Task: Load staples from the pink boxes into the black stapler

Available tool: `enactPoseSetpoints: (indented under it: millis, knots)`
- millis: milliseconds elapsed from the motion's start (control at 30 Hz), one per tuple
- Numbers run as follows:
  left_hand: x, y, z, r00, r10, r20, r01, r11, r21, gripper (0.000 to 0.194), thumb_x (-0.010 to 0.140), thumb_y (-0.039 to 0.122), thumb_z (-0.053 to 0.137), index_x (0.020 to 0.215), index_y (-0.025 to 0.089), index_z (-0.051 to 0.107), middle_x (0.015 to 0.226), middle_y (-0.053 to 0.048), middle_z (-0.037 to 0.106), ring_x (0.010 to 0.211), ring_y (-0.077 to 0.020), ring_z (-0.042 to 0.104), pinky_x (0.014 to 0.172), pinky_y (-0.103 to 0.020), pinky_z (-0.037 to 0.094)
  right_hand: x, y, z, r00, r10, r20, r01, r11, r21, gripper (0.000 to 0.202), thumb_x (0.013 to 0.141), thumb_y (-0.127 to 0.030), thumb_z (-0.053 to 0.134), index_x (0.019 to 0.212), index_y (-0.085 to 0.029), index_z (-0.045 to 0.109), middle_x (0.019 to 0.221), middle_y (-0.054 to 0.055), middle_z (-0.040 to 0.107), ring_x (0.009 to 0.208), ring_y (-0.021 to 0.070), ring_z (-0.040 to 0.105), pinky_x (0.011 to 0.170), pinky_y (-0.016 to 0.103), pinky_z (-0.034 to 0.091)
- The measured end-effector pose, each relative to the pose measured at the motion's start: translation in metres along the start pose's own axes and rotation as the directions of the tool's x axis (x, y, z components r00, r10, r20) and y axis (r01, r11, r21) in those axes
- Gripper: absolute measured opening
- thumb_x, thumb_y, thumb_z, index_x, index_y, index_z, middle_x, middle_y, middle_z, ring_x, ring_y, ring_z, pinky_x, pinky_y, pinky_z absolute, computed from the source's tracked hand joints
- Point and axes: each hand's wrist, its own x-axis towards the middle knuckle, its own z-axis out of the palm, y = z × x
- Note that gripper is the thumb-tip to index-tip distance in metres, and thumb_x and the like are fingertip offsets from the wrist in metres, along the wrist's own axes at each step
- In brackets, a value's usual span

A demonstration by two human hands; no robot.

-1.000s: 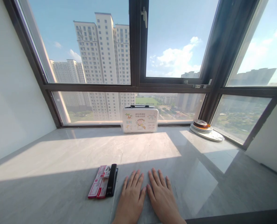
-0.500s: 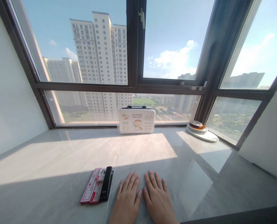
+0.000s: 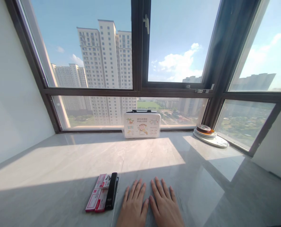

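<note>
My left hand (image 3: 134, 203) lies flat on the marble sill (image 3: 60, 164), palm down, fingers stretched and slightly apart, holding nothing. Beside it on the right, my right hand (image 3: 165, 201) rests the same way, also with nothing in it. The two thumbs point towards each other with a small gap between them. Just left of my left hand is a black stapler (image 3: 111, 191), lying lengthwise. Against its left side sit small red and white boxes (image 3: 96, 195), laid flat in a group.
A white case (image 3: 142, 125) with cartoon prints and a black handle stands upright against the window. Stacked round plates or coasters (image 3: 210, 138) lie in the back right corner. Dark window frames (image 3: 173, 92) border the sill, with walls at both sides.
The whole view has shifted slightly, so everything appears a little lower and further right. My hands keep their pose on the sill, and the objects have not moved relative to it.
</note>
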Motion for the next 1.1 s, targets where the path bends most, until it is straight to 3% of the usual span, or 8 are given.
enactPoseSetpoints:
  millis: [300,600,700,767,900,1000,1100]
  knots:
    - [0.008,-0.014,0.018,1.0,0.017,-0.014,-0.017,0.999,0.05,0.054,0.1,0.043,0.04,0.153,0.036,0.034,0.16,0.003,0.028,0.146,-0.028,0.035,0.119,-0.051,0.034,0.008,0.003,0.003,0.999,0.025,0.044,-0.025,1.0,0.007,0.058,0.099,-0.053,0.033,0.154,-0.034,0.033,0.161,-0.004,0.018,0.15,0.0338,0.018,0.12,0.061,0.019]
    - [0.001,-0.005,0.011,0.991,0.069,-0.113,-0.057,0.993,0.106,0.053,0.102,0.036,0.038,0.154,0.033,0.032,0.161,0.002,0.029,0.146,-0.027,0.035,0.118,-0.05,0.036,0.0,0.002,0.002,1.0,-0.014,-0.016,0.014,1.0,0.01,0.057,0.1,-0.05,0.032,0.155,-0.035,0.032,0.163,-0.004,0.021,0.151,0.0334,0.02,0.119,0.06,0.019]
    - [-0.005,0.002,0.005,0.989,0.063,-0.135,-0.046,0.991,0.124,0.053,0.104,0.036,0.036,0.156,0.032,0.029,0.162,0.0,0.028,0.147,-0.0271,0.033,0.118,-0.052,0.035,-0.002,0.0,-0.002,0.998,-0.015,-0.065,0.017,0.999,0.032,0.055,0.099,-0.047,0.036,0.153,-0.035,0.038,0.161,-0.002,0.03,0.15,0.0328,0.022,0.119,0.059,0.019]
    - [-0.011,0.004,0.002,0.987,0.073,-0.142,-0.055,0.99,0.128,0.054,0.103,0.035,0.038,0.156,0.031,0.028,0.162,-0.001,0.028,0.147,-0.027,0.032,0.117,-0.051,0.036,0.0,-0.005,-0.008,0.996,0.016,-0.089,-0.01,0.997,0.071,0.052,0.098,-0.042,0.038,0.148,-0.031,0.048,0.155,0.004,0.044,0.146,0.0339,0.032,0.118,0.058,0.022]
    - [-0.029,-0.006,0.004,0.981,0.146,-0.125,-0.131,0.984,0.122,0.061,0.099,0.034,0.047,0.157,0.028,0.028,0.159,-0.003,0.035,0.144,-0.0273,0.039,0.115,-0.048,0.041,0.017,-0.035,-0.024,0.997,0.014,-0.072,0.009,0.952,0.305,0.046,0.1,-0.034,0.032,0.129,-0.019,0.064,0.125,0.014,0.065,0.123,0.0294,0.057,0.106,0.044,0.041]
    - [-0.049,-0.018,0.016,0.966,0.232,-0.114,-0.22,0.969,0.111,0.064,0.092,0.032,0.058,0.153,0.028,0.037,0.148,-0.002,0.052,0.134,-0.0271,0.052,0.111,-0.043,0.046,0.033,-0.082,-0.026,0.995,-0.08,-0.055,0.097,0.874,0.476,0.046,0.098,-0.039,0.042,0.137,-0.02,0.055,0.117,0.012,0.066,0.109,0.0272,0.062,0.096,0.039,0.048]
    - [-0.071,-0.02,0.03,0.964,0.198,-0.176,-0.182,0.978,0.102,0.053,0.091,0.026,0.059,0.143,0.031,0.051,0.135,0.0,0.065,0.124,-0.0265,0.061,0.106,-0.041,0.051,0.048,-0.132,-0.015,0.989,-0.131,-0.073,0.149,0.83,0.537,0.052,0.094,-0.046,0.051,0.14,-0.021,0.05,0.12,0.012,0.062,0.108,0.0288,0.061,0.091,0.04,0.049]
